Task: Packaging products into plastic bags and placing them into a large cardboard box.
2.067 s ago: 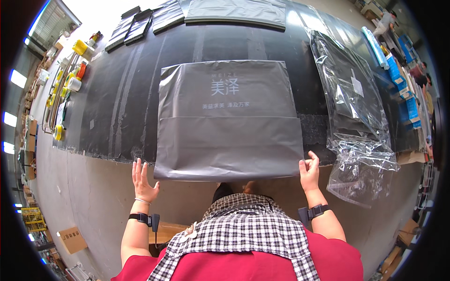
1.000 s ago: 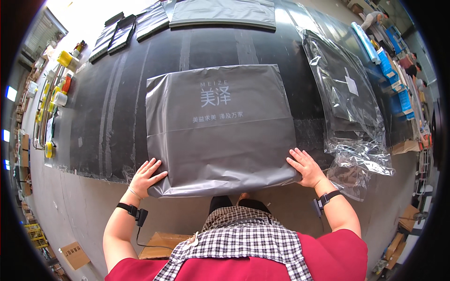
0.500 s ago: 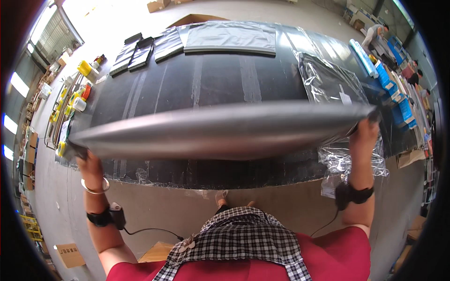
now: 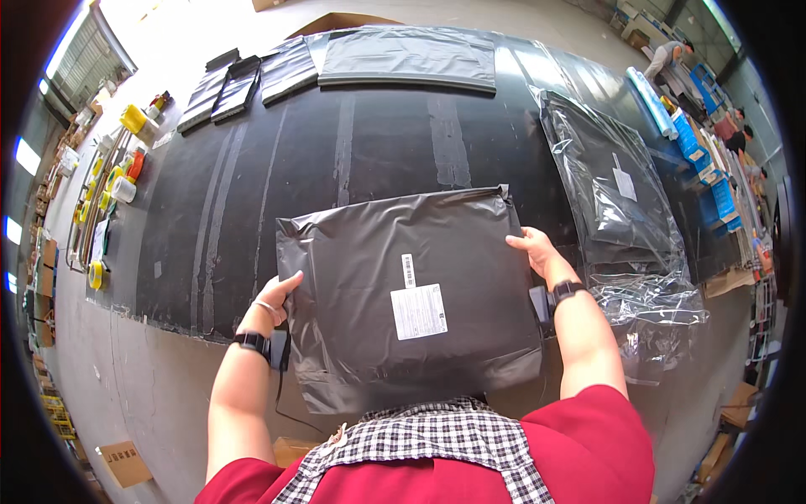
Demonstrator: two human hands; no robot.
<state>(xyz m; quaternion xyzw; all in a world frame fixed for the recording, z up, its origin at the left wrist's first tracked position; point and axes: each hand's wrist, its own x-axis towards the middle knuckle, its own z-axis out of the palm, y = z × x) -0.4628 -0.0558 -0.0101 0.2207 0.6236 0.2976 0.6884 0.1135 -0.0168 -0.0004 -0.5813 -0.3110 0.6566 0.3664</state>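
A wide black plastic mailing bag [image 4: 353,277] is spread out in front of my body, its printed side facing up. A white label [image 4: 420,312] with a narrow strip above it sits on its middle. My left hand [image 4: 279,294] grips the left side, thumb on top and the other fingers hidden behind it. On the right side, near the upper corner, my right hand [image 4: 535,249] pinches the bag, its fingers partly hidden underneath. The bag's near edge hangs down by my checked apron [image 4: 437,437].
Beneath the bag is a long black table [image 4: 235,260]. Folded black bags [image 4: 403,59] lie along its far edge. A clear plastic sleeve [image 4: 617,193] with a dark item inside lies at the right. Yellow tape rolls [image 4: 98,275] line the left side; people work at far right.
The bag was blurred and stretched out wide between my raised hands. Now it lies flatter and nearer to me, label showing, and my hands have come closer together.
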